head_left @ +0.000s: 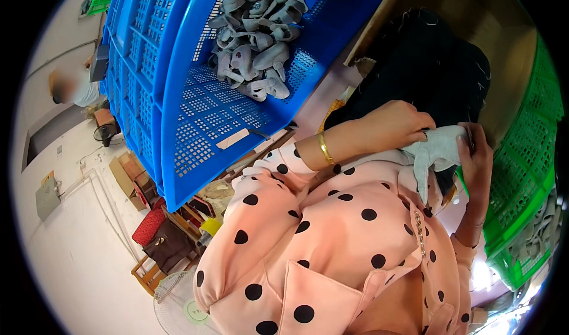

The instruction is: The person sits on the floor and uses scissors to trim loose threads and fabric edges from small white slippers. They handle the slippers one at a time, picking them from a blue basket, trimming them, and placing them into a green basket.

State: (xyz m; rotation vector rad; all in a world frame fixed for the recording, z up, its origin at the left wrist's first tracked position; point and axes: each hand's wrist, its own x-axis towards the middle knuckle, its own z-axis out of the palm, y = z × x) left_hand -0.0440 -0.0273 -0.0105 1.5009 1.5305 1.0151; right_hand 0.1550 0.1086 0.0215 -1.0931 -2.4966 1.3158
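A light grey fabric shoe upper [441, 148] with a hanging strap is held between my two hands, over dark cloth on my lap. My left hand [394, 124], with a gold bracelet at the wrist, has its fingers curled closed at the piece's left edge. On the other side, my right hand [477, 157] grips the right edge between thumb and fingers. The left fingertips are partly hidden, so a small tool in them cannot be ruled out. Many similar grey shoe uppers [255, 45] lie heaped in the blue plastic basket [198, 139] to the left.
A cardboard box [504, 33] stands beyond the dark cloth [415, 68], which has loose thread ends on it. Green baskets [521, 169] rise at my right, with more grey pieces near them. A fan [184, 305] is at lower left; another person [74, 86] is far off.
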